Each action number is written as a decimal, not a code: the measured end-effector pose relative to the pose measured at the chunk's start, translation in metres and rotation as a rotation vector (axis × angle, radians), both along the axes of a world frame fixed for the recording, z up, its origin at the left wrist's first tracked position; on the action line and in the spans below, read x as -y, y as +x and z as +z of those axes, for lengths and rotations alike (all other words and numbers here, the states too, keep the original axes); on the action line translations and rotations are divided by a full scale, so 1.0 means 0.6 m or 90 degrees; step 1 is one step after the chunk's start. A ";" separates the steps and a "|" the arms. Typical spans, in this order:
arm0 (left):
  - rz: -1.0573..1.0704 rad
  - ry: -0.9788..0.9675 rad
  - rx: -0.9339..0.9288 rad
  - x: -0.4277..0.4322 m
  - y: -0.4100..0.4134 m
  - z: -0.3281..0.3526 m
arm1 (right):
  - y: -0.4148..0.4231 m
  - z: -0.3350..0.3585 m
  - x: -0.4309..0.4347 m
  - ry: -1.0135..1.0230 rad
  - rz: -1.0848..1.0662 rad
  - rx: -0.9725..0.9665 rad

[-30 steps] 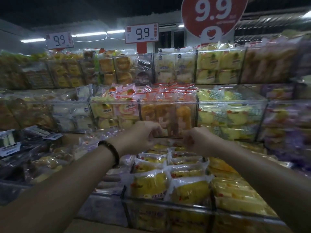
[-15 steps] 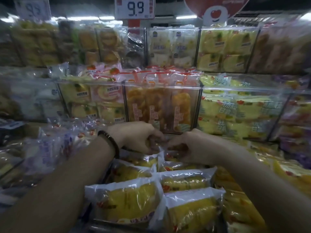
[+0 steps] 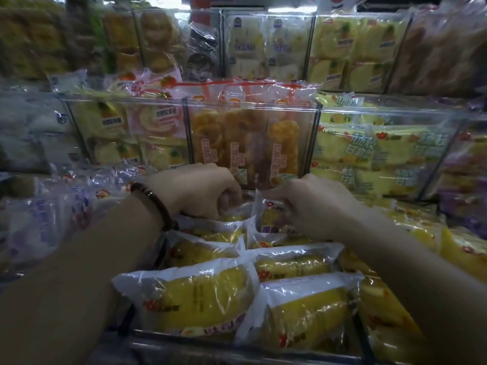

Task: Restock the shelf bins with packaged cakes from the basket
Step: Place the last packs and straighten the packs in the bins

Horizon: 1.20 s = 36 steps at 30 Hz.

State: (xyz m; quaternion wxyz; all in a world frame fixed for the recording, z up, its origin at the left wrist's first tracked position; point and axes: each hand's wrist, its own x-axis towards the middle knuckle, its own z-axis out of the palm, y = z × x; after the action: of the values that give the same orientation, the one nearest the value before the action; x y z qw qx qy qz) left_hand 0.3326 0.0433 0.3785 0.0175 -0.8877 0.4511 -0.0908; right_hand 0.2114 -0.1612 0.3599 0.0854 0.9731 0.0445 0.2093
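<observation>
1. At the far left, a heap of clear packets with purple print [image 3: 39, 222] lies beside the bin I am working in.
2. My left forearm comes in from the lower left, with a dark beaded bracelet [image 3: 154, 204] on the wrist.
3. My left hand [image 3: 197, 191] is at the back of the front bin, knuckles up and fingers curled down among the wrappers. The tips are hidden, so I cannot tell whether it grips anything.
4. The clear front bin [image 3: 200, 345] holds yellow cake packets laid in two columns. The nearest left packet [image 3: 189, 299] and the nearest right packet [image 3: 305, 320] lie side by side and touch, just behind the bin's front wall.
5. On the tier above my hands, a clear bin of orange-brown cakes [image 3: 245, 143] stands with its packets upright.
6. At the back of the right column, one yellow cake packet [image 3: 268, 219] stands upright against the rear of the bin.
7. My right hand [image 3: 313, 206] pinches that packet at its top edge, thumb and fingers closed on the wrapper, just beside my left hand.
8. Further right on the upper tier, a clear bin of yellow packets with blue print [image 3: 382, 154] is stacked full.
</observation>
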 end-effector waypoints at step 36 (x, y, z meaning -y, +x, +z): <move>-0.051 -0.007 -0.097 -0.013 0.002 0.012 | 0.018 -0.014 -0.023 -0.023 -0.075 0.079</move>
State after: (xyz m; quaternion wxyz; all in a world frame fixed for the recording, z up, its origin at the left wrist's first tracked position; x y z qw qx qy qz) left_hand 0.3335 0.0511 0.3858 -0.0254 -0.8734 0.4856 -0.0258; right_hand 0.2221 -0.1471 0.3513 0.1180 0.9574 -0.0145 0.2632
